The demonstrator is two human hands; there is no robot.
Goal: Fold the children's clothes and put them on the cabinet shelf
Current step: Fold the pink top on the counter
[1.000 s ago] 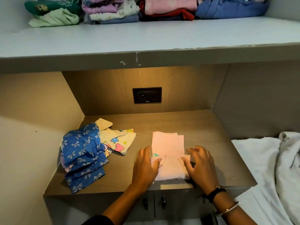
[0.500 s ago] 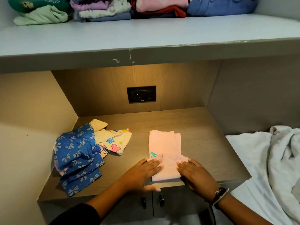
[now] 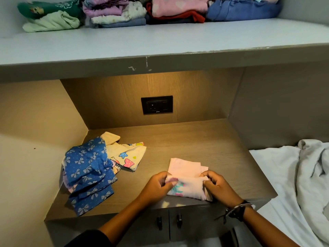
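Note:
A small pale pink garment [image 3: 185, 168] lies on the wooden cabinet top [image 3: 204, 143] near its front edge. Its near end is turned up and over, showing a coloured print. My left hand [image 3: 157, 186] pinches the left corner of that folded end and my right hand [image 3: 216, 186] pinches the right corner. To the left lies an unfolded heap: a blue garment with white bows [image 3: 87, 172] over a cream printed garment [image 3: 126, 154]. Folded clothes [image 3: 124, 13] sit in a row at the back of the grey shelf [image 3: 160, 41] above.
A black wall socket [image 3: 156, 104] is set in the back panel. Two cupboard doors with dark knobs [image 3: 169, 221] are below the top. A bed with a crumpled white sheet [image 3: 293, 184] lies to the right. Side walls close in the niche.
Both hands went from pressing flat on the pink garment's near end to gripping its corners and turning that end up and away, so the printed side now shows.

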